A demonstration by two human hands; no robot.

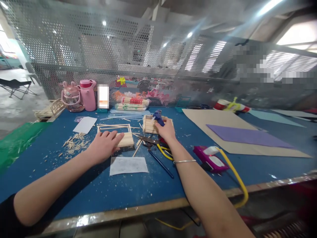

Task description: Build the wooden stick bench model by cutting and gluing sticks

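My left hand (106, 145) is on a small panel of pale wooden sticks (126, 140), its fingers across the top and the thumb at the near edge. An open stick frame (115, 127) rises at the panel's far side. My right hand (167, 129) is closed around a blue hot glue gun (158, 118), its nozzle pointing left. Under the gun lies a second stick piece, a shallow box (148, 127). Black-bladed scissors with yellow handles (162, 148) lie between my hands, beside a dark blue pen (161, 164).
Stick scraps (76, 142) and a white card (85, 125) lie left. A white sheet (128, 166) is in front. Right are a purple power strip (211, 159) with a yellow cable (237, 181), and purple foam (247, 137) on beige board (203, 122). Pink bottles (88, 96) stand behind.
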